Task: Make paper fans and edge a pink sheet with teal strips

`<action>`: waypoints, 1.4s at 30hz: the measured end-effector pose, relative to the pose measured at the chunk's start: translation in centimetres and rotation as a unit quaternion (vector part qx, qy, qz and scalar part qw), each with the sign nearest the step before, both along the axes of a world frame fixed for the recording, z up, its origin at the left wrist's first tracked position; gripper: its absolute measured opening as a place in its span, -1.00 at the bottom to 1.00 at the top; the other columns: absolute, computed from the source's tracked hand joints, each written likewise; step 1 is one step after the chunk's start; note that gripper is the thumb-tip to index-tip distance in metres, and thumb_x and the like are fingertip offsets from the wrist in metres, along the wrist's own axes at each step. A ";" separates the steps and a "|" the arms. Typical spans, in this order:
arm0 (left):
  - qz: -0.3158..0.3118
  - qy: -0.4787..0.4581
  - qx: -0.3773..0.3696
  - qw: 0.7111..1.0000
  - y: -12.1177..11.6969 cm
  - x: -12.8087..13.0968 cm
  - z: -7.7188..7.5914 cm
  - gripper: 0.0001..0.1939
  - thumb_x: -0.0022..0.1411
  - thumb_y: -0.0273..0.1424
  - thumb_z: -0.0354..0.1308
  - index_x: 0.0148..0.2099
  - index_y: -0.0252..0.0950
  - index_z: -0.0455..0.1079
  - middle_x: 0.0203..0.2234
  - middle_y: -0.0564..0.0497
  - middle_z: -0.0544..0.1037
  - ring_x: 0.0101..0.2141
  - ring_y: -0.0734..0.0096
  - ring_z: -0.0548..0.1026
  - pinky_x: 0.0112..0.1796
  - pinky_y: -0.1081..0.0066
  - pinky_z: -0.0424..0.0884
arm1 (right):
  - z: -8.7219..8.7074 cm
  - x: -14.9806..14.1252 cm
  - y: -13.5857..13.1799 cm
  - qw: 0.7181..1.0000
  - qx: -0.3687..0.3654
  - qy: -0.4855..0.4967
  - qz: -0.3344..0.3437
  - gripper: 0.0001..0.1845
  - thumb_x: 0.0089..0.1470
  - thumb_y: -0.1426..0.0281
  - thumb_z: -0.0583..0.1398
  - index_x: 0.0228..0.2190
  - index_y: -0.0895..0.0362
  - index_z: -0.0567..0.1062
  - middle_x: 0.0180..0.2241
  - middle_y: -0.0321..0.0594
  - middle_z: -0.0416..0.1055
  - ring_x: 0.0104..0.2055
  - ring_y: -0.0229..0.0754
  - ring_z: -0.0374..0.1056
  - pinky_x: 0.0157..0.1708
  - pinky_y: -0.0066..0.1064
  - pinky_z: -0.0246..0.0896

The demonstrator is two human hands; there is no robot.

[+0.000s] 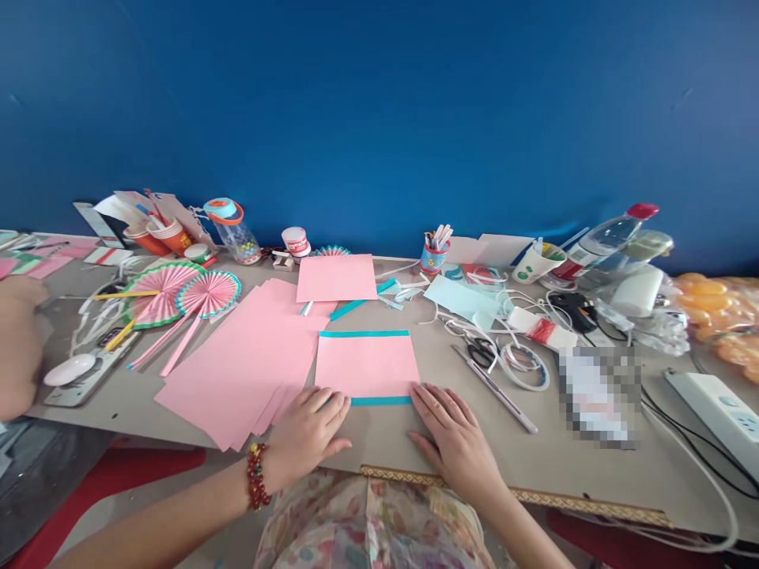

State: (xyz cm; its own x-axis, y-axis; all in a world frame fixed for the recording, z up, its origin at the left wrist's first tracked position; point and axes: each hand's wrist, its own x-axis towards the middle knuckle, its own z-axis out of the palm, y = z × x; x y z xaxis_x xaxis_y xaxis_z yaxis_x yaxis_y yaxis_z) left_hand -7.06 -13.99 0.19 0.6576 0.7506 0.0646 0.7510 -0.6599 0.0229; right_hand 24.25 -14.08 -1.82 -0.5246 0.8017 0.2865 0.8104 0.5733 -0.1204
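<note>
A pink sheet of paper [368, 365] with a blue strip along its far edge and another along its near edge lies flat in front of me. My left hand [313, 427] rests at its near left corner, fingers stretched out. On the near right corner lies my right hand [451, 433], also flat with fingers extended. Neither hand grips anything. Left of the sheet is a fanned stack of pink paper [243, 359]. Beyond it lie another pink sheet [336, 278] and a loose blue strip [361, 300].
Pink paper fans [209, 294], a phone [88, 379] and a mouse [69, 369] lie left. A utility knife [498, 391], scissors [481, 352] and tangled white strips sit right, with a bottle [605, 241] and power strip [717, 415]. Another person's arm [17, 344] is at far left.
</note>
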 end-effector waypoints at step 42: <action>0.189 -0.002 0.124 0.974 -3.6 -2.1 -0.6 -0.15 0.39 0.06 -0.17 0.47 -0.40 -0.23 0.37 -0.24 0.04 0.35 0.07 0.05 0.29 0.03 -0.07 | -2.1 1.3 -0.3 0.998 0.065 -0.001 -0.005 -0.36 0.24 0.15 0.11 0.27 0.10 0.24 0.23 -0.16 0.30 0.20 0.04 0.24 0.20 -0.07 0.09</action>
